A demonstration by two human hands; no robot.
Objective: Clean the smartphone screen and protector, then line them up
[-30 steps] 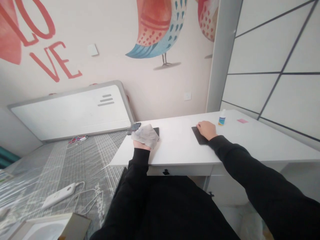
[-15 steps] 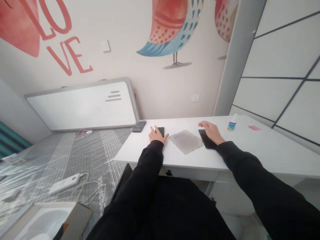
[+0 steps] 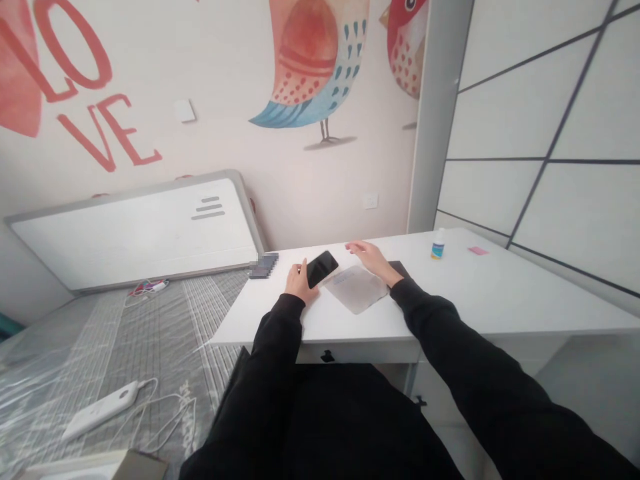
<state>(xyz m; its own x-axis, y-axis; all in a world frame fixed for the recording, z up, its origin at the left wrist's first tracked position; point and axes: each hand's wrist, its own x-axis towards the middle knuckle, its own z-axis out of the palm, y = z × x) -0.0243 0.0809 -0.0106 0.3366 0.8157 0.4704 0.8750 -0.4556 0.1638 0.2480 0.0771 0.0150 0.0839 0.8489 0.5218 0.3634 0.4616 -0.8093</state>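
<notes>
My left hand [image 3: 299, 283] grips a black phone [image 3: 321, 269] and holds it tilted just above the white desk [image 3: 450, 293]. A grey cloth [image 3: 356, 289] lies flat on the desk right beside the phone. My right hand [image 3: 369, 257] hovers over the cloth's far edge with its fingers stretched out, holding nothing. A second dark phone [image 3: 399, 269] lies under and behind my right wrist, mostly hidden.
A small bottle with a blue label [image 3: 439, 243] and a pink note [image 3: 478, 251] sit at the desk's far right. A blurred dark object [image 3: 263, 265] lies at the desk's left corner. A bed [image 3: 110, 340] with a white power bank [image 3: 100, 410] and cables is on the left.
My left hand let go of the cloth, which now lies flat on the desk, and picked up the black phone. My right hand left the other phone and moved left over the cloth.
</notes>
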